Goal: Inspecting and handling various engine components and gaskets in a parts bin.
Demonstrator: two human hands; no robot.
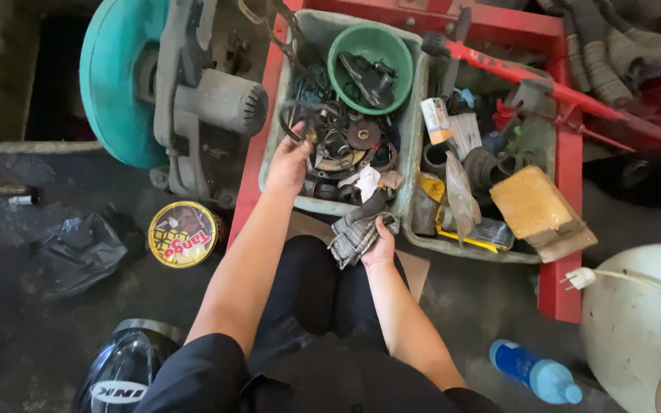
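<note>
Checkered rag (353, 239) gripped by right hand (382, 243), lying diagonally, left hand (291, 162) in parts bin (281, 115)

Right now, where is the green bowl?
In the head view, the green bowl sits at the top of the left grey bin, above the left hand.

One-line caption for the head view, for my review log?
Left hand reaches into a grey bin of metal parts while right hand grips a checked rag at its rim.

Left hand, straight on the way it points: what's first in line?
Probably the dark ring-shaped part its fingers already touch or hold, above the grey bin of metal parts. Past that, the tangle of tools near the green bowl. Depth is unclear.
</note>
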